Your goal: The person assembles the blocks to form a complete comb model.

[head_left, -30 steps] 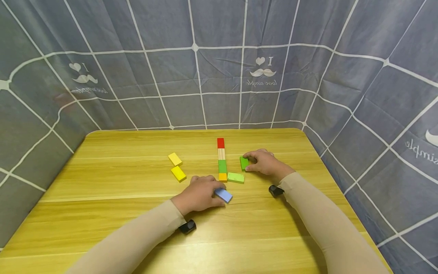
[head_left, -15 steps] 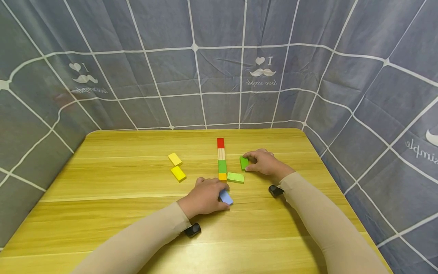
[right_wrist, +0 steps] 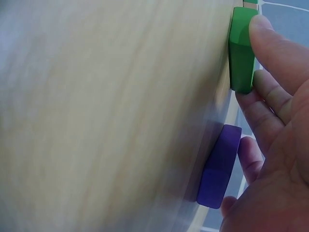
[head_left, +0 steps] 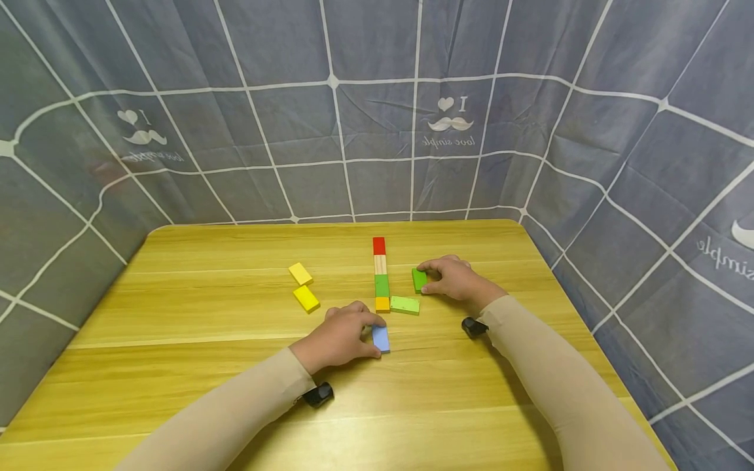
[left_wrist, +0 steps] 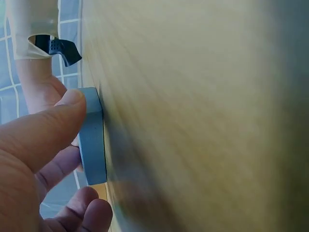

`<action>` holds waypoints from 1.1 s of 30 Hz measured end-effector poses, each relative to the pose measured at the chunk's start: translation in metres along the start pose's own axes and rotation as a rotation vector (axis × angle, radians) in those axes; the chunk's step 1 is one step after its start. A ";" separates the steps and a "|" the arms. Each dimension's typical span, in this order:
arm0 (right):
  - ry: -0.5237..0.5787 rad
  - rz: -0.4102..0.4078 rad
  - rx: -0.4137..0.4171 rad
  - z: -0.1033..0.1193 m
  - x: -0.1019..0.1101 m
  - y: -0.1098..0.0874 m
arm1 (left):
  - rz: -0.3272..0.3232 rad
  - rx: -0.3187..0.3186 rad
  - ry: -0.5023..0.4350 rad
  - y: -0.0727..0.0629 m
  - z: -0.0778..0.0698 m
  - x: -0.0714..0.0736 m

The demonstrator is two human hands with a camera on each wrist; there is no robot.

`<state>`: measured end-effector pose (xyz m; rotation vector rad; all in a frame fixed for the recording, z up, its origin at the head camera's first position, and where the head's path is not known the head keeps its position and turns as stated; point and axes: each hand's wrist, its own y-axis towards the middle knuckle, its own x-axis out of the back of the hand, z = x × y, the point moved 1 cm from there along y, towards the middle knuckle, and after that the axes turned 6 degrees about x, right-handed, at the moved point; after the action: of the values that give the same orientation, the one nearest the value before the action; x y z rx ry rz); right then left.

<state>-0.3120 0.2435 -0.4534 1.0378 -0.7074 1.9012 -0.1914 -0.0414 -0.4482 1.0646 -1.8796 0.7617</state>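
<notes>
In the head view, my left hand (head_left: pixel 337 335) pinches a light blue block (head_left: pixel 381 339) at its two ends, thumb at the near end and finger at the far end. The block lies just in front of a straight row of blocks: orange (head_left: pixel 382 305), green (head_left: pixel 381 286), plain wood (head_left: pixel 379 264) and red (head_left: pixel 379 246). My right hand (head_left: pixel 455 279) grips another green block (head_left: pixel 419 280) to the right of the row. Beneath that hand's other fingers, the right wrist view shows a purple block (right_wrist: pixel 219 166), hidden from the head camera.
A light green block (head_left: pixel 404 305) lies beside the orange one. To the left of the row are two yellow blocks, a paler one (head_left: pixel 300 273) and a brighter one (head_left: pixel 306 299). A grey checked curtain (head_left: pixel 377 131) hangs around the wooden table (head_left: pixel 194 327).
My left hand has shifted the blue block slightly right, then left, and turned it from slanted to nearly in line with the row. My right hand has stayed on the green block.
</notes>
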 end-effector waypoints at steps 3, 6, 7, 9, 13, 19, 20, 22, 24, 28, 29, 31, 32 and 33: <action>0.007 0.000 -0.005 0.000 0.000 0.000 | 0.001 0.004 -0.013 0.001 0.000 0.001; 0.008 0.003 -0.011 0.000 0.000 -0.001 | -0.001 0.009 -0.004 0.002 0.001 0.001; 0.006 0.004 -0.013 0.000 0.000 -0.001 | -0.004 0.011 0.000 0.002 0.001 0.001; 0.003 0.005 -0.014 0.000 -0.001 -0.001 | -0.007 0.016 0.003 0.003 0.002 0.001; -0.004 0.005 -0.016 0.001 0.000 -0.001 | -0.022 0.016 -0.006 0.004 0.003 0.001; -0.005 0.003 -0.014 0.001 0.000 -0.001 | -0.028 0.024 -0.007 0.006 0.004 0.003; -0.006 0.002 -0.013 0.001 0.000 -0.001 | -0.029 0.026 -0.008 0.006 0.004 0.003; -0.010 0.000 -0.009 0.002 0.000 -0.002 | -0.029 0.031 -0.004 0.007 0.004 0.004; -0.015 -0.001 -0.006 0.002 0.001 -0.002 | -0.030 0.034 -0.003 0.007 0.003 0.004; -0.019 -0.002 -0.004 0.002 0.001 -0.001 | -0.031 0.040 -0.002 0.008 0.004 0.003; -0.017 -0.002 -0.003 0.001 0.001 -0.001 | -0.031 0.039 -0.002 0.009 0.004 0.003; -0.013 -0.001 -0.004 0.001 0.000 0.000 | -0.032 0.038 -0.002 0.009 0.004 0.003; -0.010 -0.001 -0.005 0.000 0.000 0.000 | -0.032 0.037 -0.003 0.009 0.004 0.003; -0.010 0.000 -0.004 0.000 0.000 0.000 | -0.032 0.037 -0.002 0.010 0.004 0.003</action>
<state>-0.3118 0.2433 -0.4535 1.0451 -0.7165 1.8952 -0.2023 -0.0414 -0.4490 1.1164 -1.8522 0.7792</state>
